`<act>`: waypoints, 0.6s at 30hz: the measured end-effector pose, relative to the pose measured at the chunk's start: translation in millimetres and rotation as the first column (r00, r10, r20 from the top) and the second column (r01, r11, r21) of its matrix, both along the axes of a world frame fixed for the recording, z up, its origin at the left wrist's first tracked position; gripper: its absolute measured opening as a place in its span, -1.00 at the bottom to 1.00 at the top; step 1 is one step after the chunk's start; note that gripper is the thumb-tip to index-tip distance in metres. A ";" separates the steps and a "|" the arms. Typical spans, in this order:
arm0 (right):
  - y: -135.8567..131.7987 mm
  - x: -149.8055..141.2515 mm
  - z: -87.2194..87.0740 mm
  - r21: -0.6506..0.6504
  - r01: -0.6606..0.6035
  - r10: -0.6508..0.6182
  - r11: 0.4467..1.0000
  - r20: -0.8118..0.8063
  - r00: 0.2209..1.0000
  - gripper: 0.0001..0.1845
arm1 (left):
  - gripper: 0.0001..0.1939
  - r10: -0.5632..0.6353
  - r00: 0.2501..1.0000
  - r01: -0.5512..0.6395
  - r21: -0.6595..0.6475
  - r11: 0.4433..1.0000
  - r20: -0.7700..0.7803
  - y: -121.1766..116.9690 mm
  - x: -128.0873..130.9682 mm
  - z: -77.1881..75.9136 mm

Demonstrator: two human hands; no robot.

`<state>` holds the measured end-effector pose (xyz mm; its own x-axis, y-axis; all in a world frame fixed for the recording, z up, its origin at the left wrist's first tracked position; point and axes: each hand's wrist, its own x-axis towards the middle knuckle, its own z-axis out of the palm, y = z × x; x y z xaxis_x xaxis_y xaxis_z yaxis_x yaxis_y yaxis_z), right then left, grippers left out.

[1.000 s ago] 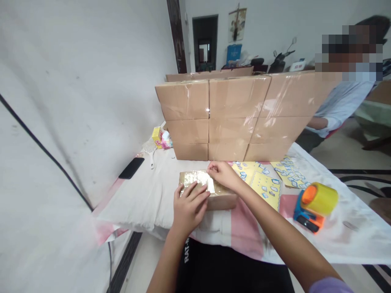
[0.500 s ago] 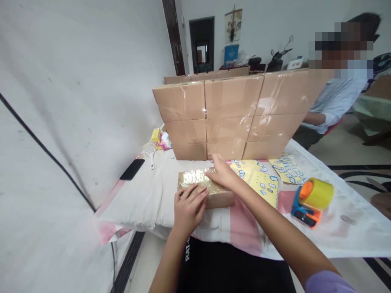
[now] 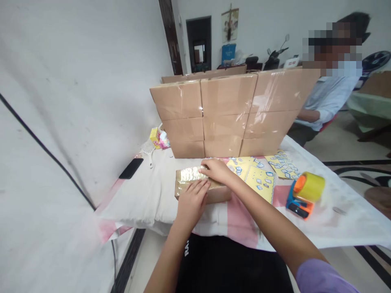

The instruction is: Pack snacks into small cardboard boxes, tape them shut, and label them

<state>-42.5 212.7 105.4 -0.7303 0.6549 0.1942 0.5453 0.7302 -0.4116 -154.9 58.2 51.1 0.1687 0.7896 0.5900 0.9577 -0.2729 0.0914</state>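
A small cardboard box [image 3: 220, 195] lies on the cloth-covered table in front of me, shiny clear tape [image 3: 190, 174] across its top. My left hand [image 3: 192, 198] rests on the near part of the top, its fingers stretched out flat over the tape. Over the far edge of the box curls my right hand [image 3: 215, 170], thumb on the top and fingers bent round; part of its grip is hidden. To the right stands a blue and orange tape dispenser [image 3: 301, 205] with a yellowish tape roll [image 3: 316, 187].
Behind the box rises a wall of taped cardboard boxes [image 3: 226, 116]. Yellow printed sheets [image 3: 259, 185] lie right of my hands. A black phone [image 3: 131, 168], a white slotted spoon [image 3: 148, 149] and a yellow packet [image 3: 154, 137] lie left. Another person [image 3: 324, 97] sits at the right.
My right hand has drawn back toward me, its fingers more bent. My left hand has slid slightly right, its fingers closer together. The whole view has shifted a little.
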 end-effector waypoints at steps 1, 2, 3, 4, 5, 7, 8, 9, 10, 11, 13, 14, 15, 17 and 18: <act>-0.7 -1.8 -0.1 -0.003 -0.002 0.002 1.000 -0.013 1.000 -0.80 | -0.60 0.007 1.000 -0.007 0.007 1.000 0.002 -1.0 0.2 -1.9; -0.9 -2.5 0.0 -0.002 0.003 -0.003 1.000 -0.032 0.999 -0.82 | -0.60 0.012 1.000 -0.012 0.008 1.000 0.001 -1.9 0.2 -2.4; -0.1 -1.5 0.6 0.004 0.019 -0.019 1.000 -0.061 0.998 -0.84 | -0.60 0.016 1.000 -0.016 0.002 1.000 -0.001 -2.6 0.0 -1.7; 2.1 1.7 1.5 0.016 0.046 -0.044 0.999 -0.097 0.994 -0.86 | -0.61 0.021 1.000 -0.021 -0.008 1.000 -0.003 -3.0 -0.5 -0.2; 6.0 7.7 2.8 0.033 0.083 -0.078 0.996 -0.137 0.987 -0.86 | -0.61 0.025 1.000 -0.026 -0.018 1.000 -0.004 -3.2 -1.2 1.8; 18.3 28.9 4.9 0.057 0.219 -0.199 0.974 -0.241 0.950 -0.80 | -0.63 0.027 1.000 -0.027 -0.026 0.999 -0.011 -3.9 -3.4 5.2; 26.3 43.9 4.8 0.053 0.306 -0.279 0.950 -0.290 0.915 -0.76 | -0.64 0.027 0.999 -0.028 -0.020 0.999 -0.020 -4.6 -4.8 6.0; 34.5 61.2 3.3 0.036 0.395 -0.362 0.918 -0.329 0.872 -0.73 | -0.66 0.032 0.999 -0.032 -0.004 0.999 -0.033 -5.7 -6.3 6.0; 42.4 80.0 0.3 0.010 0.473 -0.441 0.881 -0.344 0.829 -0.70 | -0.67 0.041 0.998 -0.040 0.021 0.999 -0.049 -7.2 -7.7 5.1; 49.2 99.5 -4.3 -0.016 0.532 -0.505 0.847 -0.339 0.794 -0.67 | -0.68 0.053 0.997 -0.049 0.056 0.997 -0.065 -9.3 -9.0 3.3; 57.6 137.9 -17.9 -0.052 0.597 -0.586 0.800 -0.278 0.761 -0.64 | -0.68 0.085 0.993 -0.073 0.139 0.988 -0.084 -14.7 -10.1 -3.1; 58.7 155.4 -26.3 -0.062 0.610 -0.606 0.790 -0.232 0.761 -0.65 | -0.67 0.101 0.991 -0.085 0.180 0.980 -0.086 -17.9 -9.6 -7.4; 57.9 171.1 -35.3 -0.070 0.617 -0.618 0.784 -0.178 0.766 -0.67 | -0.64 0.116 0.990 -0.096 0.210 0.973 -0.086 -21.2 -8.5 -12.4; 51.8 195.7 -53.1 -0.078 0.622 -0.627 0.779 -0.048 0.778 -0.72 | -0.53 0.144 0.986 -0.120 0.241 0.963 -0.086 -28.2 -4.4 -23.1; 47.7 204.1 -61.4 -0.079 0.627 -0.627 0.775 0.023 0.778 -0.73 | -0.48 0.162 0.983 -0.136 0.249 0.959 -0.086 -31.6 -1.9 -28.2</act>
<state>161.6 260.4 43.9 -0.1516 0.9805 0.1249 0.8694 0.1924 -0.4551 -156.8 26.5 22.9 0.1307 0.6468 0.7513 0.9898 -0.1280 -0.0620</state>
